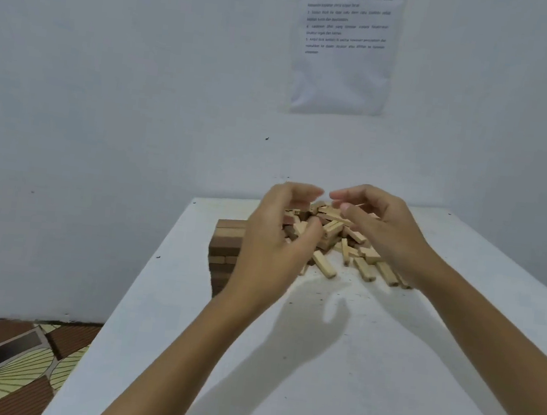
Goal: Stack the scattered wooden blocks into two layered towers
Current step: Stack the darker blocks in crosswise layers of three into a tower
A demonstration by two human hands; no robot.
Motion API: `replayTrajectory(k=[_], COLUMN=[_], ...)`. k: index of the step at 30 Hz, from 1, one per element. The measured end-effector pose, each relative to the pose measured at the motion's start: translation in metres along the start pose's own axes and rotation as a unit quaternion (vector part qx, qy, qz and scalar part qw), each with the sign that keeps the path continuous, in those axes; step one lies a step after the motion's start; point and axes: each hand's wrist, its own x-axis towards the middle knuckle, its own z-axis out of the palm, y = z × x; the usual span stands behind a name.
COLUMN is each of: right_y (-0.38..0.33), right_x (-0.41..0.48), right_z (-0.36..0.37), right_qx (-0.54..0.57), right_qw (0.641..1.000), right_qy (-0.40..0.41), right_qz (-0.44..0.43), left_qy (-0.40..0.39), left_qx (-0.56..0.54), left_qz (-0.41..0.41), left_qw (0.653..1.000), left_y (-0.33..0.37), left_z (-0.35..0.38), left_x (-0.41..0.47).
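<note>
The left hand (pixel 272 238) and right hand (pixel 379 226) arch curled over the pile of blocks (pixel 331 227), likely to pick pieces out; whether either grasps one I cannot tell. A dark tower (pixel 224 253) stands just left of the pile, probably to keep carries short

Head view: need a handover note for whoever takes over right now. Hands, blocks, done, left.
Hands: the left hand is curled over the left side of the block pile. The right hand is curled over its right side. Whether either one grips a block is unclear.
Blocks: light ones lie in a loose heap at the far end of the table, a few strewn nearer. The dark tower stands left of the heap, partly behind the left hand.
Done: one tower, several layers.
Left: a second tower from the light blocks; none visible yet.
</note>
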Motion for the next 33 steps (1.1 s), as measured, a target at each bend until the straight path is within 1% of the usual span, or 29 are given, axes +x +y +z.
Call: replayTrajectory(k=[4, 8, 11, 14, 17, 19, 22, 24, 26, 28, 30, 33], right_y=[0.025, 0.051, 0.067, 0.087, 0.108, 0.119, 0.13, 0.138, 0.143, 0.144, 0.144, 0.143], right_x=[0.01, 0.022, 0.035, 0.05, 0.064, 0.072, 0.082, 0.09, 0.096, 0.099, 0.101, 0.103], right_z=[-0.032, -0.054, -0.063, -0.067, -0.064, -0.06, -0.055, -0.052, -0.051, -0.051, -0.05, -0.055], right_qx=[-0.043, -0.084, -0.125, -0.172, -0.231, -0.252, -0.281, -0.299, -0.324, -0.32, -0.304, -0.279], right_qw=[0.999, 0.995, 0.988, 0.978, 0.964, 0.958, 0.947, 0.937, 0.919, 0.91, 0.91, 0.908], right_qy=[0.011, 0.021, 0.025, -0.011, -0.051, -0.062, -0.088, -0.126, -0.183, -0.225, -0.242, -0.267], right_qz=[0.027, 0.055, 0.083, 0.113, 0.123, 0.124, 0.126, 0.13, 0.133, 0.136, 0.148, 0.161], left_qy=[-0.039, -0.028, -0.015, 0.004, 0.013, 0.005, -0.036, -0.068, -0.102, -0.122, -0.126, -0.142], left_qx=[0.009, 0.041, 0.098, 0.154, 0.226, 0.264, 0.318, 0.324, 0.327, 0.33, 0.306, 0.233], left_qz=[-0.049, -0.103, -0.135, -0.152, -0.156, -0.165, -0.188, -0.193, -0.189, -0.18, -0.176, -0.176], left_qw=[0.998, 0.993, 0.986, 0.976, 0.961, 0.95, 0.928, 0.923, 0.92, 0.918, 0.927, 0.946], left_y=[-0.017, -0.044, -0.068, -0.088, -0.102, -0.109, -0.119, -0.123, -0.125, -0.129, -0.135, -0.141], left_z=[0.038, 0.067, 0.082, 0.094, 0.102, 0.106, 0.109, 0.111, 0.112, 0.114, 0.115, 0.117], left_x=[0.013, 0.031, 0.046, 0.062, 0.076, 0.084, 0.094, 0.098, 0.099, 0.1, 0.102, 0.103])
